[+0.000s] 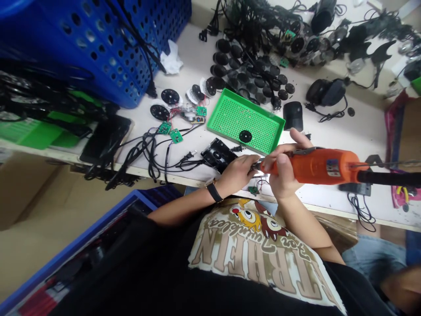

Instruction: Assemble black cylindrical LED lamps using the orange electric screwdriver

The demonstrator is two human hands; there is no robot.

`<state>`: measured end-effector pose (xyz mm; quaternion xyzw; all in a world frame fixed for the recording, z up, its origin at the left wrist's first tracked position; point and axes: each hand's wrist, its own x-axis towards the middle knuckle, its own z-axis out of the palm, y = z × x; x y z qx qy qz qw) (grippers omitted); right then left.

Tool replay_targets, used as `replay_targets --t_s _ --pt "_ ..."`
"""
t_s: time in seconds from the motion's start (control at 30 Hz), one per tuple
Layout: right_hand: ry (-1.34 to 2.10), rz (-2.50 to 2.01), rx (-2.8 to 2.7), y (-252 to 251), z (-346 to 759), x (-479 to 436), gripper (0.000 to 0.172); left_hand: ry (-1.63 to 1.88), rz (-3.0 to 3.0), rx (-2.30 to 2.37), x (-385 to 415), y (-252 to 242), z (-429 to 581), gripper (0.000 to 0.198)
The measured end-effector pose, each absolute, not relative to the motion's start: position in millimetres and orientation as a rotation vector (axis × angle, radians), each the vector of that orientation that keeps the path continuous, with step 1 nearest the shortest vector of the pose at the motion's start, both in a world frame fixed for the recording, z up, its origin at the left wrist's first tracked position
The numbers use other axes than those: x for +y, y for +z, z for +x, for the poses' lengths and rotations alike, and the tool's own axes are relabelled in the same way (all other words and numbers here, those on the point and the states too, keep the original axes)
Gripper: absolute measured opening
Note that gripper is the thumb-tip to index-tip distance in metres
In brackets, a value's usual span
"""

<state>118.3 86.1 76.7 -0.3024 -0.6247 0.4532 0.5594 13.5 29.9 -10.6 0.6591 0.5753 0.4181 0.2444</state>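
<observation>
So my right hand (283, 181) has its fingers wrapped around an orange power driver (322, 166), tip pointing at my left hand (240, 172). Those left fingers are curled in by the tip, but honestly can't tell what they're pinching, or how tightly. Black housing (217, 154) is on the counter (194, 48) just beside my left hand, and the green tray (226, 116) past it has loose screws plus a black disc (245, 136) in it.
</observation>
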Motion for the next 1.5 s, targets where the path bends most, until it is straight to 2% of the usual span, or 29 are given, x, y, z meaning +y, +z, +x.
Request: replay_targets --t_s 0.33,0.57,0.7,0.8,1.0,1.2,1.4,1.5 --pt "1.079 -0.715 -1.554 65 123 85 0.027 1.136 1.803 1.544 31 -12 11 0.028" --pt "1.087 -0.714 -1.490 77 118 88 0.046 1.145 1.838 1.550 32 -12 12 0.028" --pt "1.038 -0.660 -1.372 92 123 87 0.030 1.150 1.903 1.533 25 -3 9 0.040" --pt "1.049 -0.576 -1.329 99 129 85 0.022 1.199 1.923 1.567 18 6 4 0.036" --pt "0.980 -0.614 -1.335 95 141 89 0.040 1.233 1.970 1.608 15 14 0 0.024" --pt "0.954 -0.717 -1.302 89 153 98 0.033 1.205 1.994 1.626 17 10 5 0.025" --pt "1.099 -0.579 -1.407 93 167 111 0.064 1.226 2.047 1.568 17 11 6 0.030" --pt "1.100 -0.643 -1.456 93 172 112 0.068 1.231 2.043 1.564 17 12 8 0.030"
